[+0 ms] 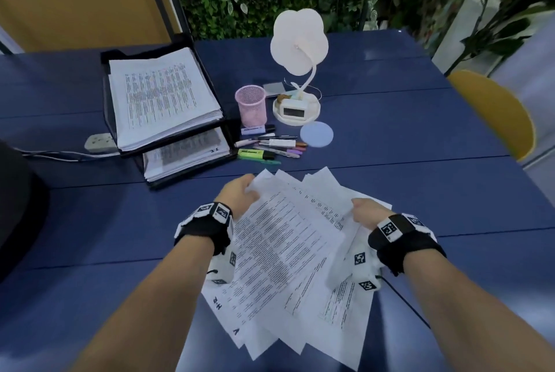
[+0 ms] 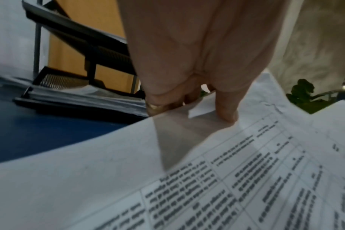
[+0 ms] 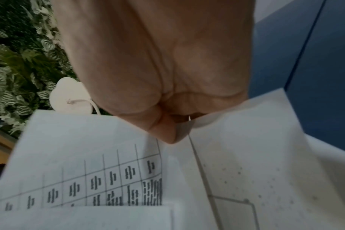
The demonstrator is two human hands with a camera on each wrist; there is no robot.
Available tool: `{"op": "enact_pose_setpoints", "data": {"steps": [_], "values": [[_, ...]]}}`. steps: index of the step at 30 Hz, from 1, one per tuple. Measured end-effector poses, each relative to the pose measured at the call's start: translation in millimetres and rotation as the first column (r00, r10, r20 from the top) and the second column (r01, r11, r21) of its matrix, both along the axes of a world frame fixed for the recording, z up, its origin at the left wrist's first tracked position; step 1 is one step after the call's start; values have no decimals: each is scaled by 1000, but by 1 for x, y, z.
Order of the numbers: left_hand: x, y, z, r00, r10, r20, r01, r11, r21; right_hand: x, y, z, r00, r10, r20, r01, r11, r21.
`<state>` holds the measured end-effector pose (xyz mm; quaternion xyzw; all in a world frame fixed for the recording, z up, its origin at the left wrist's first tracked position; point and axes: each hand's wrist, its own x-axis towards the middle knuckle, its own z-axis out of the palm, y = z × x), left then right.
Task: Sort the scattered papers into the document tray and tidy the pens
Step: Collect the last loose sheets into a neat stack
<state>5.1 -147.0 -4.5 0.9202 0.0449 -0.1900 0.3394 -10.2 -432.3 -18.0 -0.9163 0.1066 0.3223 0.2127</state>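
1. While both hands worked at its edges, a fanned bundle of printed papers (image 1: 288, 251) lay spread low over the near part of the blue table (image 1: 90, 236); whether it rested on the top could not be told.
2. The left hand (image 1: 238, 196) pinched the far left corner, thumb on top and fingers curled beneath, as the left wrist view showed (image 2: 187, 62).
3. The right hand (image 1: 368, 212) gripped the right edge of the sheets, thumb pressed on the paper and fingers folded under (image 3: 158, 77).
4. The sheets were thin, white and flat, printed with dense text and ruled grids.
5. A black mesh document tray (image 1: 111, 107) with 2 tiers stood at the far left, each tier holding a thick stack of printed pages.
6. Just right of it stood a pink wire-mesh cup (image 1: 251, 105), round and hollow.
7. Several pens (image 1: 270, 146) and markers lay loose on the table in front of the cup.
8. A white lamp (image 1: 298, 41) with a flower-shaped head stood beyond, a pale round coaster (image 1: 316, 134) beside its base.
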Motion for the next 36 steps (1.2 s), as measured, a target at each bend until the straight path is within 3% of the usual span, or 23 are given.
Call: {"op": "enact_pose_setpoints", "data": {"steps": [2, 5, 7, 9, 12, 15, 21, 27, 32, 36], "values": [[-1, -3, -4, 1000, -4, -7, 4, 999, -44, 4, 0, 2, 999, -28, 41, 25, 997, 72], [-3, -6, -10, 1000, 18, 1, -18, 999, -45, 6, -9, -5, 950, -294, 103, 264, 936, 232], [-4, -7, -14, 997, 79, 12, -78, 994, -77, 8, -17, -11, 892, -411, 189, 385, 909, 162], [-5, -9, -18, 988, 154, -4, -153, 977, -150, 6, -24, -13, 881, -428, 202, 440, 898, -15], [-8, -18, -27, 992, 125, 1, -125, 991, -52, -3, -30, -20, 910, -401, 107, 415, 877, -240], [-15, -37, -40, 994, 110, -14, -110, 993, 44, -10, -27, -31, 934, -348, 75, 354, 886, -299], [-20, -73, -53, 996, 2, -86, 23, 956, 294, -2, -17, -44, 971, -234, 57, 240, 962, -131], [-17, -67, -56, 985, 111, -136, -72, 962, 264, -2, -27, -47, 939, -339, 64, 331, 938, 106], [-23, -59, -57, 979, 122, -163, -86, 973, 213, -7, -27, -44, 942, -332, 53, 320, 933, 165], [-29, -58, -56, 985, 80, -155, -38, 965, 258, -7, -24, -43, 940, -333, 67, 318, 932, 172]]}}
